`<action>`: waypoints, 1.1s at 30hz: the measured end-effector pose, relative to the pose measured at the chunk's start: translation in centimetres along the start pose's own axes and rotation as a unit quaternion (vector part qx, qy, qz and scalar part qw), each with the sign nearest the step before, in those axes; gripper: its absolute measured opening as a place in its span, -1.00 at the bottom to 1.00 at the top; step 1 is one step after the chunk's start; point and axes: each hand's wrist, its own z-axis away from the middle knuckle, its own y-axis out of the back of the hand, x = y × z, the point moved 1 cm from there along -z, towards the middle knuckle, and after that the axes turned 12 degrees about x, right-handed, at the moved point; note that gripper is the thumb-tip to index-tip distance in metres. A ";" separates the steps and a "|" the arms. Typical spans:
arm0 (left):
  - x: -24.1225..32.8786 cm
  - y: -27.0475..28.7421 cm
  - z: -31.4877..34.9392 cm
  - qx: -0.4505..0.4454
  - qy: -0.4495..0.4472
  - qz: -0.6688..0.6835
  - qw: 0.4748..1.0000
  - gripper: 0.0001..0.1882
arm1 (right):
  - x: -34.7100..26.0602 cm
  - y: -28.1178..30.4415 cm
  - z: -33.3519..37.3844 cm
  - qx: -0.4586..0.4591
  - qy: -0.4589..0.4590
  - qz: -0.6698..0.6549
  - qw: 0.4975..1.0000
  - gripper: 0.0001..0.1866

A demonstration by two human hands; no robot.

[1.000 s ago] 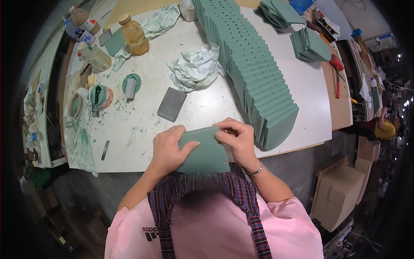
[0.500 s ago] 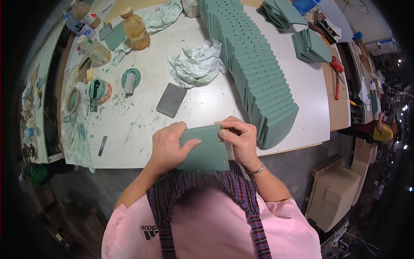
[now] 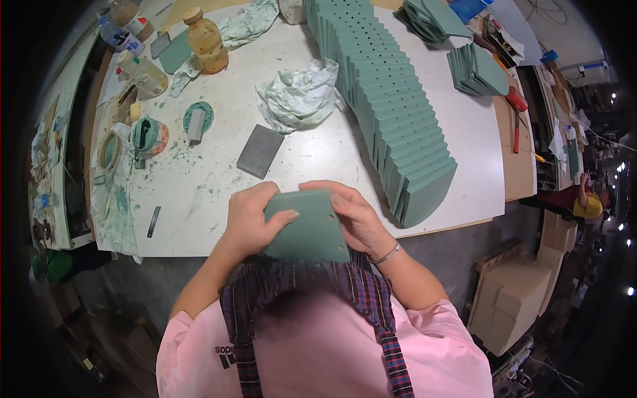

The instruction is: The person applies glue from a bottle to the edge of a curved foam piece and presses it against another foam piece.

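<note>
A flat green board (image 3: 305,232) with small holes along its right side is held at the table's front edge, against my apron. My left hand (image 3: 251,222) grips its left side, thumb across the near face and fingers behind. My right hand (image 3: 361,222) wraps the top right corner, with the thumb at the edge and the fingers reaching along behind the top. Beyond my hands lies a dark grey rectangular pad (image 3: 260,152), beside a crumpled, green-stained cloth (image 3: 298,98). A long row of similar green boards (image 3: 415,149) stands to the right, leaning together.
Smaller green pieces (image 3: 479,69) are stacked at the back right, near a red-handled tool (image 3: 516,99). At left are an open tub (image 3: 150,137), a grey block (image 3: 196,125) on a green-smeared lid, a thin strip (image 3: 154,221) and several bottles (image 3: 207,43). A cardboard box (image 3: 511,298) stands on the floor.
My right hand has shifted from pinching the board's top right corner to spreading its fingers behind the top edge. The board and both hands have moved slightly left.
</note>
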 end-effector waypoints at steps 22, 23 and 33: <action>-1.1 -2.7 0.1 0.026 0.093 0.218 0.971 -0.62 | 2.0 -0.6 -0.7 -0.006 0.055 0.356 0.933 -0.60; -1.4 -2.8 0.4 0.055 0.091 0.214 0.971 -0.65 | 2.2 -0.7 -0.6 -0.007 0.056 0.356 0.933 -0.60; -3.8 4.3 8.6 0.163 0.179 0.137 0.960 -0.55 | 11.9 -5.0 -1.7 -0.166 0.093 0.385 0.903 -0.53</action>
